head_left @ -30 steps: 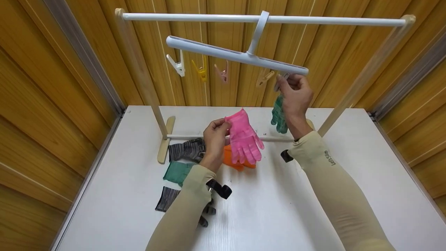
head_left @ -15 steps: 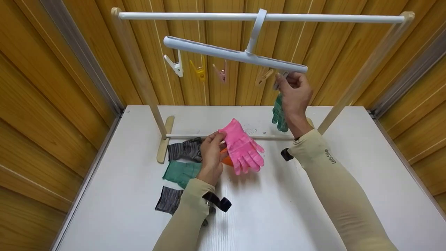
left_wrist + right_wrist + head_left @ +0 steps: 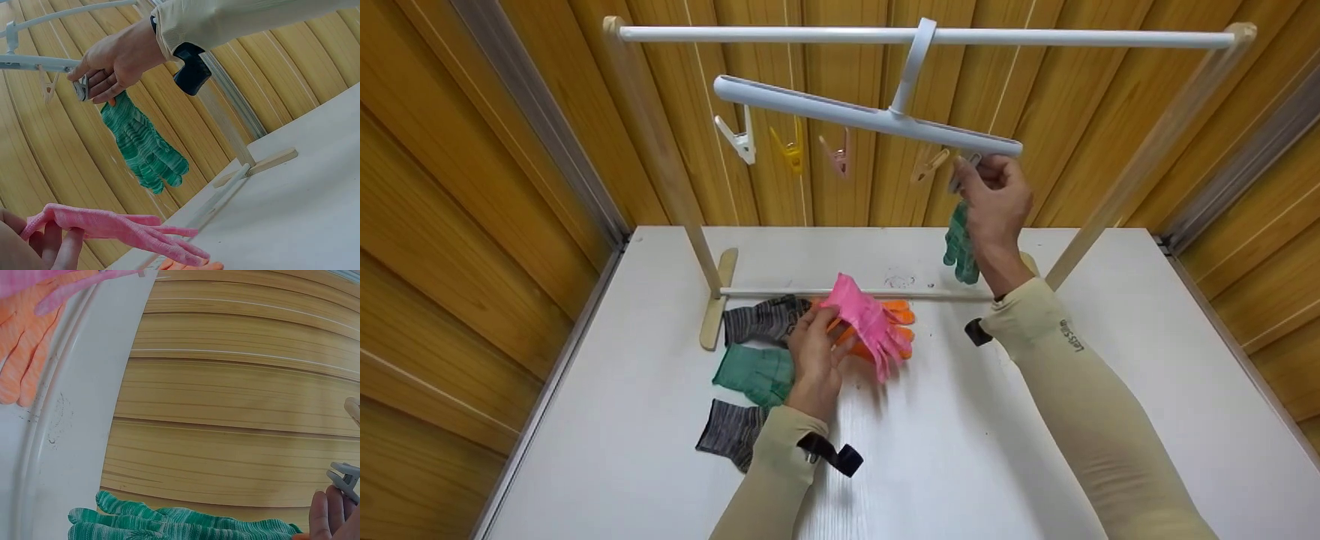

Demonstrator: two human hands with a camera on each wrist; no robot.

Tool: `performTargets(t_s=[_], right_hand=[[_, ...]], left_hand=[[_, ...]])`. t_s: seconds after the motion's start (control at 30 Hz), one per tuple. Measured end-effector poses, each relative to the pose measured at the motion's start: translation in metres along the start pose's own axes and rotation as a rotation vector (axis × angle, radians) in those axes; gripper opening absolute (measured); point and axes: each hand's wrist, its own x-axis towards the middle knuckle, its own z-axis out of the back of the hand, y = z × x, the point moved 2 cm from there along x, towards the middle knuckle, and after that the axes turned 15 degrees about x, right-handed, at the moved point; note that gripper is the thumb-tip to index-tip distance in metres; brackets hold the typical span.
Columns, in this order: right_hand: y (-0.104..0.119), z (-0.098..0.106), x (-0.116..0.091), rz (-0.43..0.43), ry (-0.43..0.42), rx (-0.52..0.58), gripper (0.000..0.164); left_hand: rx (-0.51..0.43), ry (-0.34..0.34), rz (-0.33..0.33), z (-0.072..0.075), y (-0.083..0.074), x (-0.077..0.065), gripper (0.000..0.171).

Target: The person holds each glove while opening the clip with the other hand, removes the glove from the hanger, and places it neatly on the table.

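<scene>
My left hand (image 3: 816,352) pinches a pink glove (image 3: 870,319) by its cuff, its fingers drooping to the right above an orange glove (image 3: 900,309) on the table. Up at the hanger's right end, my right hand (image 3: 997,206) pinches a grey clothespin (image 3: 81,89) between thumb and fingers. A green glove (image 3: 147,149) dangles fingers-down just below the right hand; what holds its cuff is hidden behind that hand. The light-blue hanger (image 3: 810,106) slopes down to the right. Beside the right hand hangs a beige clothespin (image 3: 931,165).
White (image 3: 739,139), yellow (image 3: 790,150) and pink clothespins (image 3: 838,156) hang farther left. A white rod (image 3: 1072,40) on a wooden stand bears the hanger. Another green glove (image 3: 754,371) and two grey-black gloves (image 3: 757,319) lie at left on the white table (image 3: 997,465).
My left hand has come down and slightly left with the pink glove, which now droops more edge-on and uncovers more of the orange glove. The right hand keeps its place on the clothespin.
</scene>
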Motion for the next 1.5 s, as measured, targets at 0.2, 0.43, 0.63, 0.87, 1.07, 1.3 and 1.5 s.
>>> performTargets(t_s=[0.2,0.43,0.63,0.87,1.07,1.3,1.5], right_hand=[[-0.001,-0.001,-0.001,0.000,-0.002,0.013,0.035],[-0.002,-0.001,0.000,0.001,0.001,0.029,0.034],[-0.003,-0.001,0.000,-0.013,-0.002,0.001,0.036],[-0.002,-0.002,-0.001,-0.024,0.002,0.016,0.036],[-0.002,-0.003,-0.001,-0.007,0.009,0.018,0.036],[-0.002,-0.004,0.000,-0.005,0.005,0.020,0.038],[-0.004,-0.003,0.000,0.004,0.009,0.043,0.036]], left_hand=[[-0.044,-0.008,0.060,0.003,0.016,-0.005,0.024],[-0.104,-0.046,0.108,0.007,0.034,-0.007,0.021],[-0.146,-0.076,0.140,0.007,0.043,-0.007,0.019],[-0.200,-0.108,0.173,0.009,0.054,-0.011,0.029],[-0.169,-0.180,0.150,0.013,0.062,-0.015,0.034],[-0.115,-0.258,0.058,0.016,0.061,-0.019,0.026],[-0.056,-0.262,0.028,0.018,0.057,-0.021,0.033]])
